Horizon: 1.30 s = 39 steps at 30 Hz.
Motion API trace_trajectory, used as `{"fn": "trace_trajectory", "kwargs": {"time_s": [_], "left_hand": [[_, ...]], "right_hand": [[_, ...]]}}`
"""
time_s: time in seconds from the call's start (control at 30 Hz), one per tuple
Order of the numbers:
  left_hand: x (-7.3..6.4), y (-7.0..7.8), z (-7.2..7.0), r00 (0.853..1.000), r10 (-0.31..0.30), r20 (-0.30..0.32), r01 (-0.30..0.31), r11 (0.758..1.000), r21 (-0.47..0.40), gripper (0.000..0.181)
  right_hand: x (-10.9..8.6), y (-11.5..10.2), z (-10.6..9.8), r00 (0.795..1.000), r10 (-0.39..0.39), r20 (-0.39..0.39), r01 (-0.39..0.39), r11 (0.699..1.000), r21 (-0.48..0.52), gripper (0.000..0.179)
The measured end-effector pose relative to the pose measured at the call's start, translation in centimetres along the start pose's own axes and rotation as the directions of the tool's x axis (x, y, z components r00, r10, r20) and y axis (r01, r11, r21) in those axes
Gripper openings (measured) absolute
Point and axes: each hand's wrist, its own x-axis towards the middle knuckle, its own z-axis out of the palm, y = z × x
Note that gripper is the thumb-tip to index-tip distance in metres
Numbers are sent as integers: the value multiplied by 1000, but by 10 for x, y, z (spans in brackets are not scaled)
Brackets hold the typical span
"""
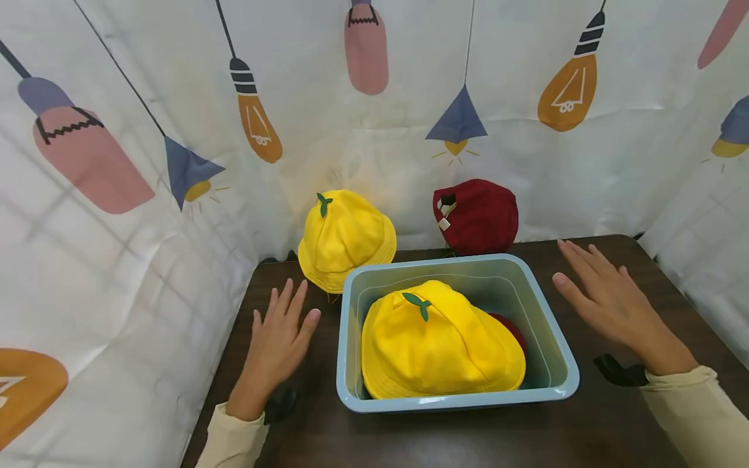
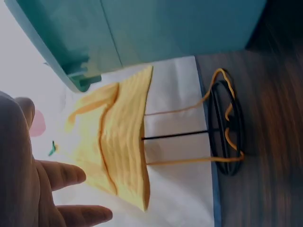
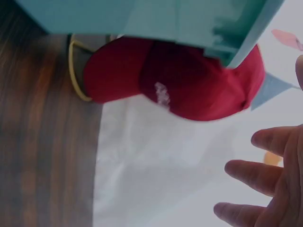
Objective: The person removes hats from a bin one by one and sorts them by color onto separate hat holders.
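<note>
A blue-grey plastic tub (image 1: 456,404) stands mid-table with a yellow bucket hat (image 1: 433,344) inside, a green sprout on its crown. Part of something dark red (image 1: 508,331) shows beneath that hat. My left hand (image 1: 277,341) hovers left of the tub, fingers spread, touching nothing. To the tub's right, my right hand (image 1: 614,305) is likewise spread and holds nothing. Behind the tub at left, a second yellow bucket hat (image 1: 348,234) sits on a black wire stand (image 2: 227,127). A red cap (image 3: 199,85) is at the back right, its visor visible in the right wrist view.
The dark wooden table (image 1: 468,435) ends at a white curtain (image 1: 351,149) printed with lamps and bulbs, which rises behind and along both sides. An orange cord (image 2: 189,162) hangs from the rear yellow hat. A yellowish loop (image 3: 73,71) is beside the cap's visor.
</note>
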Motion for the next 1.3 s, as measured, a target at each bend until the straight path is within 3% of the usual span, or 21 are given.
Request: {"fn": "trace_trajectory", "kwargs": {"time_s": [0.17,0.3,0.47,0.77,0.93,1.13,1.3], "left_hand": [[0,7,0,999,33,-41,-37,996,-77,63],[-3,14,-1,998,61,-35,-66,983,-173,60],[-7,26,-2,995,98,-7,-95,944,-317,62],[-10,40,6,987,162,12,-136,865,-482,63],[-11,46,10,980,194,45,-138,824,-549,62],[-8,49,14,972,233,32,-169,787,-594,61],[-7,51,15,970,240,44,-165,780,-604,62]], "right_hand": [[2,-17,-8,997,-72,-30,74,996,59,65],[4,-33,-15,995,-85,-44,88,993,85,63],[7,-52,-22,993,-109,-52,113,991,76,62],[15,-86,-28,974,-227,-24,228,972,63,58],[19,-98,-28,958,-282,-48,285,955,76,56],[26,-114,-25,935,-353,-43,355,929,104,55],[31,-125,-20,924,-381,-17,381,917,118,53]]}}
